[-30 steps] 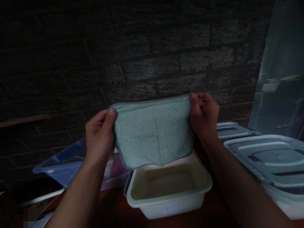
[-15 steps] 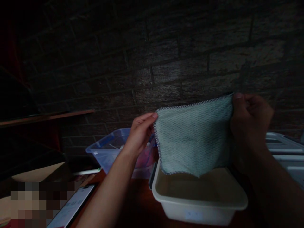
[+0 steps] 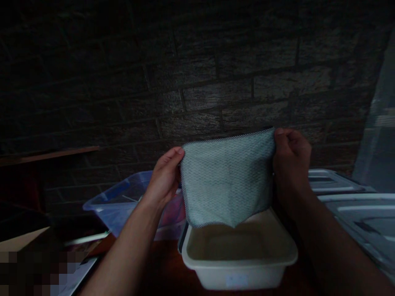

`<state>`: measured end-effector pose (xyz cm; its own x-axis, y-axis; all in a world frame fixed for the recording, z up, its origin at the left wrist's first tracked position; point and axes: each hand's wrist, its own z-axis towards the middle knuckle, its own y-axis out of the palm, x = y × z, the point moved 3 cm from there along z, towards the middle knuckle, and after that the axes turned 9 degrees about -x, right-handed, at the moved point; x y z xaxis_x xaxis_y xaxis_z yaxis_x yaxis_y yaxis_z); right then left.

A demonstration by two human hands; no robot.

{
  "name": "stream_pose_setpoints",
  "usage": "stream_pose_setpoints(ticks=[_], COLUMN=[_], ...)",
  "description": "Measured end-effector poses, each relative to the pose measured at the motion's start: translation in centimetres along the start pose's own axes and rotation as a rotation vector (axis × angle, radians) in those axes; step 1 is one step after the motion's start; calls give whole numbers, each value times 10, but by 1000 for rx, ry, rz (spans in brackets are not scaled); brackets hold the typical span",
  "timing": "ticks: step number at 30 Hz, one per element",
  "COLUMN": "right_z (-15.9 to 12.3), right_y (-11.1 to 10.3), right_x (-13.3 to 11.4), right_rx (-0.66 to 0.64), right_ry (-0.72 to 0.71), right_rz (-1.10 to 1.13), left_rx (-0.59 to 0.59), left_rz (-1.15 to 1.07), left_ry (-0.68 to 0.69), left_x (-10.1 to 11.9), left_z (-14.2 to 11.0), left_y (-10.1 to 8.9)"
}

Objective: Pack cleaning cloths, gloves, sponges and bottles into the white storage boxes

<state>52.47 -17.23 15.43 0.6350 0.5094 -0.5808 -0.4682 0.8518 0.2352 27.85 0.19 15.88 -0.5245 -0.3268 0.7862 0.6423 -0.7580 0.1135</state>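
Observation:
A pale green mesh-textured cloth (image 3: 226, 181) with a dark stitched edge hangs spread out in front of me. My left hand (image 3: 165, 176) pinches its upper left corner and my right hand (image 3: 290, 162) pinches its upper right corner. The cloth's lower tip dangles just over an open white plastic tub (image 3: 240, 263) that stands on the dark reddish table; the tub's inside looks bare.
A clear blue-tinted bin (image 3: 123, 201) with things inside sits behind and left of the tub. Grey lidded containers (image 3: 361, 205) stand at the right. A dark brick wall (image 3: 197, 82) rises close behind. Flat papers or a device lie at the lower left.
The view swung left and then partly back. Both hands keep the same pinch on the cloth's top corners, held over the white tub throughout.

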Motion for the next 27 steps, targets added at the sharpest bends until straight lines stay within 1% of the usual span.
stream_pose_setpoints(ticks=[6, 11, 15, 19, 21, 23, 25, 27], right_z=[1, 0, -1, -3, -5, -10, -18, -26], right_y=[6, 12, 16, 19, 21, 26, 33, 39], right_x=[0, 1, -2, -8, -13, -18, -24, -29], right_rx=[-60, -117, -167, -226, -278, -377, -519, -663], right_ry=[2, 26, 36, 69, 82, 91, 109, 135], right_rz=[60, 114, 151, 162, 194, 256, 337, 400], left_rx=[27, 16, 15, 8, -30, -103, -222, -373], left_rz=[32, 104, 101, 119, 184, 263, 318, 331], left_ry=[28, 10, -21, -27, -23, -26, -40, -62], left_x=[-6, -16, -22, -26, -28, -29, -28, -25], left_z=[5, 8, 10, 11, 11, 8, 1, -10], left_y=[-3, -3, -1, -5, -6, -3, 8, 24])
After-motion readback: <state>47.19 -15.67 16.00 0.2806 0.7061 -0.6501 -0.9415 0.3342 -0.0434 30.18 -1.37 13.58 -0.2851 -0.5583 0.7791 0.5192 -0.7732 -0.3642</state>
